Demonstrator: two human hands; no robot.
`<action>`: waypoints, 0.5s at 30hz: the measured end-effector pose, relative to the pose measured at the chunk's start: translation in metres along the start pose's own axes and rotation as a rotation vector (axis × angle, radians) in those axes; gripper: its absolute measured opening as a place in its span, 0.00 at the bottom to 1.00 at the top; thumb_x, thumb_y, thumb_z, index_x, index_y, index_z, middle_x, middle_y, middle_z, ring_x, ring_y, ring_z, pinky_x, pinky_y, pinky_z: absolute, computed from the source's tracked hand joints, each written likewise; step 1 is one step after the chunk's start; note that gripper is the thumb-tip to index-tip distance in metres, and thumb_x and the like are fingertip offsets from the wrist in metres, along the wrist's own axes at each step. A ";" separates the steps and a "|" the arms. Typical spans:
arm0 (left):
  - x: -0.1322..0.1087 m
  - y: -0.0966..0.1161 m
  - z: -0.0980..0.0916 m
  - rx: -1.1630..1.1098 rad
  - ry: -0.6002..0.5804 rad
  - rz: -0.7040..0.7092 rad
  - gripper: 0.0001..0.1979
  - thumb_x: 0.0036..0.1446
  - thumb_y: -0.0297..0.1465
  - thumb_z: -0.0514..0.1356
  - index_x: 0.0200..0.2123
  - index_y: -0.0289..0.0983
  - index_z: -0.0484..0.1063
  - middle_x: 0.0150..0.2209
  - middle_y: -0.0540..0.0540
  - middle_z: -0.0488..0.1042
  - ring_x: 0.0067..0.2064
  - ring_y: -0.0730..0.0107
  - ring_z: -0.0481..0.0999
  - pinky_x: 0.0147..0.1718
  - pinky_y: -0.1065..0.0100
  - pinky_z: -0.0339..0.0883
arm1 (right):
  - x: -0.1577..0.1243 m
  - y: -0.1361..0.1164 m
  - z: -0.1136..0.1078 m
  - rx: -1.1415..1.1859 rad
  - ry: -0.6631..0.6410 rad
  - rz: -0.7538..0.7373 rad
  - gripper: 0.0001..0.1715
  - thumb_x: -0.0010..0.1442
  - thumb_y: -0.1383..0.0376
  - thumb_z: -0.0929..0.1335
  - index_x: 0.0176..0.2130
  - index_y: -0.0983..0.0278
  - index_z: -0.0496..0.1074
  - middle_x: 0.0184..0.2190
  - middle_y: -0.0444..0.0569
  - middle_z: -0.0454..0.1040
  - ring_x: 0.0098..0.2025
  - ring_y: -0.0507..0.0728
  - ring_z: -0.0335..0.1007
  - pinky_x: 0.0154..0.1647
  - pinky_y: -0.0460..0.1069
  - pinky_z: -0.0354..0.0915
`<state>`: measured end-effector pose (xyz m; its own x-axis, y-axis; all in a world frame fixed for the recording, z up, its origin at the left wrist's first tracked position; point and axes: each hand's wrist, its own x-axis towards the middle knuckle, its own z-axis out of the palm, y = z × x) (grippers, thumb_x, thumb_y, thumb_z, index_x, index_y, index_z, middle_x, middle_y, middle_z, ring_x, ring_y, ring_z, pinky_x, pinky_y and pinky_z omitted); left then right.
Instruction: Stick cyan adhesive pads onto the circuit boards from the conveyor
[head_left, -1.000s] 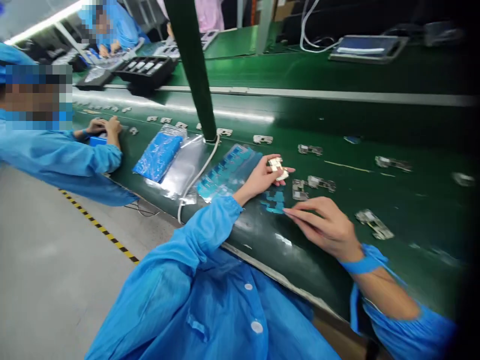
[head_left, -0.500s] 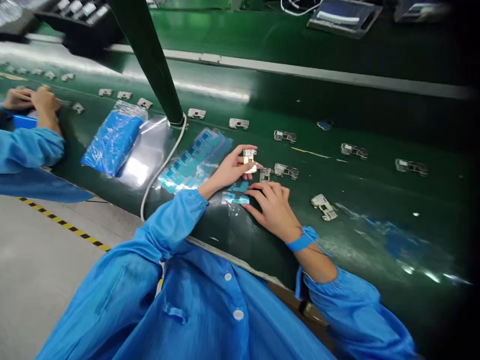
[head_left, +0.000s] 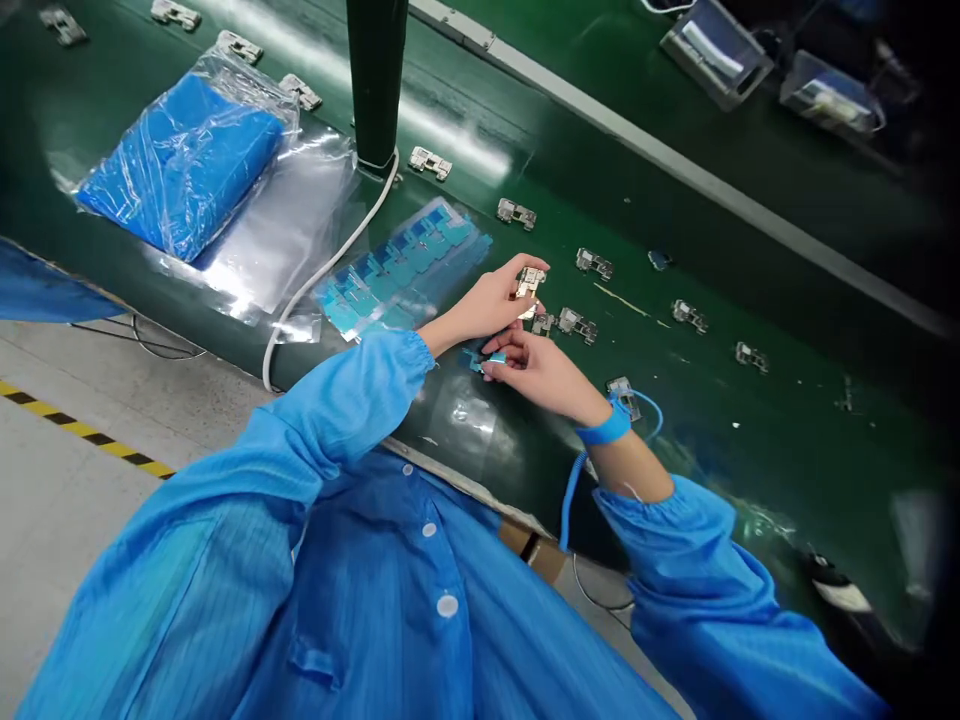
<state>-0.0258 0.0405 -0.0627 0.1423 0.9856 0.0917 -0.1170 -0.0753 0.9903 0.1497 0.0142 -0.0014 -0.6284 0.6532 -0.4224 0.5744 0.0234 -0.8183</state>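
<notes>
A small metallic circuit board (head_left: 530, 282) is pinched upright in my left hand (head_left: 491, 302). Close by, my right hand (head_left: 541, 372) grips a small blue film piece (head_left: 496, 358) between thumb and fingers. More blue film (head_left: 471, 358) lies beneath those fingertips on a clear sheet (head_left: 466, 412). Just right of the held board, another board (head_left: 543, 324) is partly hidden by my hands, and a darker one (head_left: 577, 326) lies beside it. To the left of my hands is a sheet of blue film pieces (head_left: 409, 265). A blue strap circles my right wrist.
A plastic-wrapped blue packet (head_left: 187, 160) lies at the left by a white cable (head_left: 330, 265) and a green post (head_left: 377, 90). Boards such as this one (head_left: 516, 213) form a row beyond my hands. Clear trays (head_left: 716, 50) stand at the back right.
The view has turned and shifted, and the other person's hands are out of sight. My right fingers have closed on a blue film piece. My left hand still holds the board.
</notes>
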 end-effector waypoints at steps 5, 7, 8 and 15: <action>0.007 -0.003 0.004 -0.034 0.108 -0.033 0.24 0.67 0.22 0.61 0.64 0.36 0.70 0.39 0.44 0.87 0.29 0.67 0.82 0.36 0.64 0.77 | 0.004 -0.011 -0.006 0.297 -0.015 0.135 0.21 0.49 0.63 0.85 0.40 0.61 0.79 0.28 0.46 0.83 0.34 0.57 0.80 0.42 0.53 0.74; 0.010 -0.007 0.005 -0.051 0.136 -0.037 0.23 0.67 0.20 0.60 0.64 0.37 0.70 0.39 0.46 0.87 0.30 0.66 0.84 0.38 0.63 0.78 | 0.002 -0.013 -0.008 0.408 0.010 0.161 0.22 0.46 0.64 0.86 0.38 0.61 0.80 0.28 0.45 0.83 0.34 0.55 0.80 0.40 0.50 0.73; 0.011 -0.010 0.006 -0.063 0.136 -0.032 0.24 0.66 0.20 0.61 0.63 0.38 0.70 0.38 0.47 0.86 0.31 0.65 0.84 0.39 0.63 0.78 | 0.001 -0.013 -0.008 0.460 0.016 0.168 0.22 0.45 0.64 0.87 0.37 0.61 0.80 0.28 0.44 0.82 0.34 0.54 0.79 0.40 0.49 0.73; 0.019 -0.006 0.007 -0.045 0.108 -0.049 0.27 0.64 0.13 0.59 0.63 0.35 0.71 0.36 0.48 0.84 0.32 0.67 0.83 0.46 0.60 0.80 | 0.004 -0.013 -0.017 0.620 0.010 0.209 0.19 0.47 0.68 0.87 0.37 0.61 0.83 0.30 0.43 0.79 0.36 0.53 0.79 0.47 0.50 0.80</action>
<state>-0.0158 0.0587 -0.0663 0.0424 0.9987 0.0291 -0.1564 -0.0221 0.9874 0.1486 0.0293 0.0139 -0.5300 0.6038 -0.5954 0.2731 -0.5433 -0.7939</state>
